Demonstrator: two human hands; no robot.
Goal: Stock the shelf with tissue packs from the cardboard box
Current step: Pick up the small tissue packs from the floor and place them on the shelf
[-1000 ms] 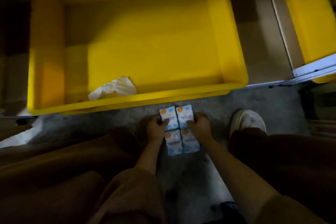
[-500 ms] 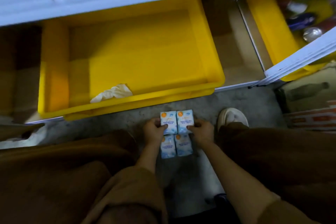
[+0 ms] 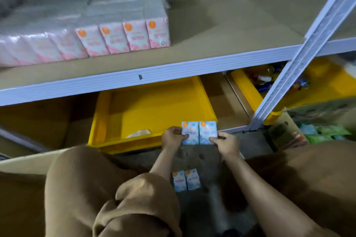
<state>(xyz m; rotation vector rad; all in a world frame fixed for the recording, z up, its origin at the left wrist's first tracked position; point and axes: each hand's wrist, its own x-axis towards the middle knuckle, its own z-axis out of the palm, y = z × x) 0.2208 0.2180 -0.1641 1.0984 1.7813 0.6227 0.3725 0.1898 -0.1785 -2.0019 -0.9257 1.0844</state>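
Centrally, head view: 2 blue tissue packs are held upright, side by side and touching, over the front rim of a yellow bin (image 3: 154,106) on the lowest tier. The left hand (image 3: 173,137) has its grip closed on the left blue pack (image 3: 190,131), thumb laid across the printed face. The right hand (image 3: 225,145) has its grip closed on the right blue pack (image 3: 208,131), thumb at the lower edge. Lower in the view, 2 further blue packs (image 3: 185,180) lie touching each other on the grey floor (image 3: 192,159) between the person's knees, well apart from the held pair. Above, the shelf (image 3: 221,40) carries a row of pink tissue packs (image 3: 123,37) in clear wrap along its left part. A crumpled white sheet (image 3: 138,133) lies inside the yellow bin, near its front wall. At the right, a second yellow bin (image 3: 248,90) holds assorted items too blurred to name. A white metal upright (image 3: 308,50) crosses in front of it. A brown carton (image 3: 283,132) at lower right contains green and blue packets (image 3: 327,132)
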